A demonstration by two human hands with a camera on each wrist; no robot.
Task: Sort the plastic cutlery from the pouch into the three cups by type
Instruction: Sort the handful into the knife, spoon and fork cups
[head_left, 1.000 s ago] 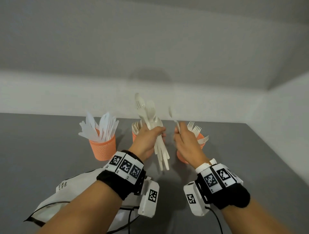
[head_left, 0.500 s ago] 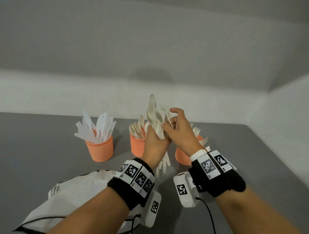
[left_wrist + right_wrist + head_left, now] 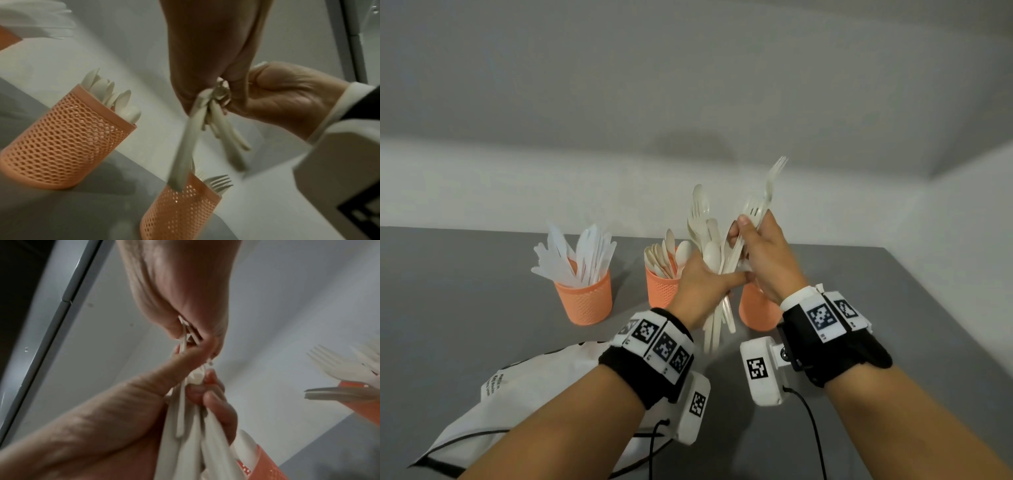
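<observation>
My left hand [image 3: 703, 287] grips a bundle of white plastic cutlery [image 3: 710, 253] upright above the table, handles hanging below the fist [image 3: 218, 123]. My right hand [image 3: 763, 253] pinches forks [image 3: 765, 198] pulled up out of that bundle, tines pointing up. Three orange mesh cups stand in a row behind: the left cup [image 3: 585, 298] holds knives, the middle cup [image 3: 662, 289] holds spoons [image 3: 115, 97], and the right cup [image 3: 755, 308], partly hidden by my hands, holds forks [image 3: 218, 181]. The white pouch [image 3: 527, 394] lies under my left forearm.
The grey table [image 3: 465, 308] meets a pale wall behind the cups, and its right edge [image 3: 941, 308] runs along a side wall. Camera cables [image 3: 815, 435] hang from both wrists.
My right hand reached into the bundle half a second ago and has now lifted forks up and to the right. The left hand kept hold of the bundle, rising slightly.
</observation>
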